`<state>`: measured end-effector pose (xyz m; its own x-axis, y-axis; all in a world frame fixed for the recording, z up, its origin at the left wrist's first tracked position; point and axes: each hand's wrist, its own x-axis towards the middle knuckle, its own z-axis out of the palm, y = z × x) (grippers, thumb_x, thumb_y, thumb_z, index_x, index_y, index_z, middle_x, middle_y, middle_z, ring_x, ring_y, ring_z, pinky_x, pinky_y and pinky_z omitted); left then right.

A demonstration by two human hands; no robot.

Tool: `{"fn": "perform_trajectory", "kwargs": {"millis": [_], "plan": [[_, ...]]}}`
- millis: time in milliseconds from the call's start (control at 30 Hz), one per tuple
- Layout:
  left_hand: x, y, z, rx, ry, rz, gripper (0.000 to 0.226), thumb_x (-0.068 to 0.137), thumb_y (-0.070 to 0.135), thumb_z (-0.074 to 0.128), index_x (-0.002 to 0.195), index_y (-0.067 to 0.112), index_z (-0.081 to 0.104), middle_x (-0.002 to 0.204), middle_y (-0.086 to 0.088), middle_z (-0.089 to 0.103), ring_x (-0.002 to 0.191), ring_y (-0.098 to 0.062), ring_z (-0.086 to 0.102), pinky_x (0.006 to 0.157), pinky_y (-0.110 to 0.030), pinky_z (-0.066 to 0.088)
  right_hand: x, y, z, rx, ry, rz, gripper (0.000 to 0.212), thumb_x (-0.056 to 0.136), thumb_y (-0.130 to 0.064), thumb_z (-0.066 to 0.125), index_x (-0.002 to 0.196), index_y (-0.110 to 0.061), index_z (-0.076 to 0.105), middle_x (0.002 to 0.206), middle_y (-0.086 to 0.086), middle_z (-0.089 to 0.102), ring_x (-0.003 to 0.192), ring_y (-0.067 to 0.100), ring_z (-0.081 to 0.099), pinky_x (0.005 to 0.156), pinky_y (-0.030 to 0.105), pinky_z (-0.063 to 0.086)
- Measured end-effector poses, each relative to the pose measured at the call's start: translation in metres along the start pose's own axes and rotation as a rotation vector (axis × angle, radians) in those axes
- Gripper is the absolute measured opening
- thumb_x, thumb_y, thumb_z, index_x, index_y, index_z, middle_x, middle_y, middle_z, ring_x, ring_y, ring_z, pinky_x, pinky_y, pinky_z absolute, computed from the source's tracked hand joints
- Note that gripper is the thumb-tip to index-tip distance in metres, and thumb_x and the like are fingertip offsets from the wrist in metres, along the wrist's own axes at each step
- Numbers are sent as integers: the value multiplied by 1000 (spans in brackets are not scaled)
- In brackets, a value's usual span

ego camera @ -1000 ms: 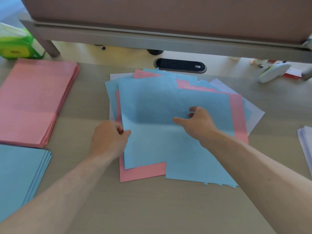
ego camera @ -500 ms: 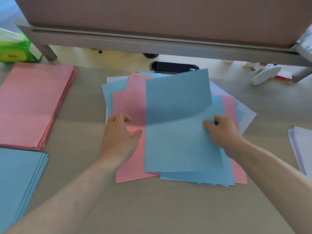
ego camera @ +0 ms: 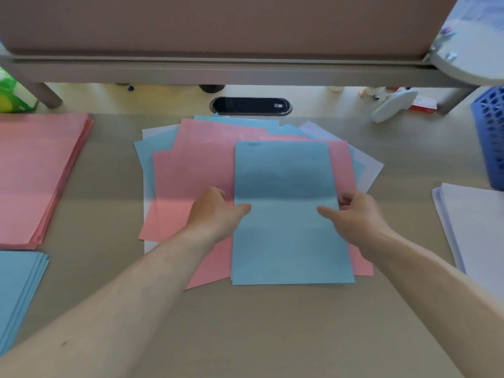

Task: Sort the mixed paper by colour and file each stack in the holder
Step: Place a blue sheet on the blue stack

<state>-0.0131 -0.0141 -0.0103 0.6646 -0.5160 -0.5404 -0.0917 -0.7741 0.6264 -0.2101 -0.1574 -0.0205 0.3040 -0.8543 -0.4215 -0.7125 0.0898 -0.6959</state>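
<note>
Squarely, sheets (ego camera: 286,170) between left hand (ego camera: 215,212), right hand (ego camera: 358,215)

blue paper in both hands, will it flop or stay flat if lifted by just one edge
Probably floppy: the blue paper looks thin, and the left hand and right hand pinch opposite side edges, so it would likely sag if held by one edge. It is likely very light. Pushed, its smooth face may slide easily over the pink sheets beneath.
</note>
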Motion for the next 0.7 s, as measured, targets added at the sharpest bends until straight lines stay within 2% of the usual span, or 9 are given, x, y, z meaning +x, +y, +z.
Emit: {"fn": "perform_trajectory", "kwargs": {"millis": [67,100,167,200,267,367,433,533,700], "plan": [[3,5,2,-65,-29,-23,36,85,28,79,69,20,48,77,0,53,73,-24,51,64,-32,41,2,-2,-2,66,-6,50,21,86,-19,77,74,-13,61,63,-2,57,51,12,49,50,24,39],[5,7,2,-80,-42,-39,30,85,27,79,71,14,56,75,-1,57,69,-23,53,62,-31,41,4,-3,-3,88,-13,66,20,86,-18,78,74,-14,63,62,-4,57,51,11,51,49,24,41],[10,10,4,-115,-64,-67,26,84,28,80,86,5,68,85,-6,69,72,-22,60,63,-29,45,7,-6,-3,109,-30,80,9,85,-19,79,88,-12,73,76,-2,70,67,16,66,65,31,57],[12,11,4,-122,-69,-84,30,84,29,81,92,2,70,91,-8,72,74,-23,62,63,-28,46,9,-7,-3,106,-33,89,13,84,-19,79,95,-12,75,85,1,74,77,21,71,75,37,60],[16,14,6,-142,-91,-112,33,84,27,82,97,0,69,95,-10,73,76,-23,63,62,-27,47,13,-8,-1,86,-51,107,17,84,-19,79,99,-12,75,92,5,75,84,24,72,81,40,60],[18,18,11,-187,-145,-131,37,75,25,83,105,5,71,103,-9,75,89,-25,72,82,-37,60,18,-9,0,81,-87,145,24,82,-23,81,100,-9,73,95,9,75,85,27,72,83,42,60],[17,19,14,-177,-143,-80,30,75,23,73,101,8,73,100,-9,77,91,-28,75,89,-47,61,19,-12,2,98,-96,155,21,83,-22,80,97,-8,73,94,11,76,85,29,73,85,45,60],[13,16,15,-138,-50,84,34,71,27,56,95,10,72,93,-6,78,86,-27,75,82,-50,62,22,-14,6,151,-70,100,5,85,-10,74,85,-11,69,88,9,76,78,26,73,80,42,61],[1,10,-6,-196,96,329,15,100,16,53,110,20,64,103,6,74,94,-16,72,86,-46,59,20,-33,9,316,-36,-22,33,91,-3,64,118,-18,54,97,2,73,80,18,73,68,33,60]]}}
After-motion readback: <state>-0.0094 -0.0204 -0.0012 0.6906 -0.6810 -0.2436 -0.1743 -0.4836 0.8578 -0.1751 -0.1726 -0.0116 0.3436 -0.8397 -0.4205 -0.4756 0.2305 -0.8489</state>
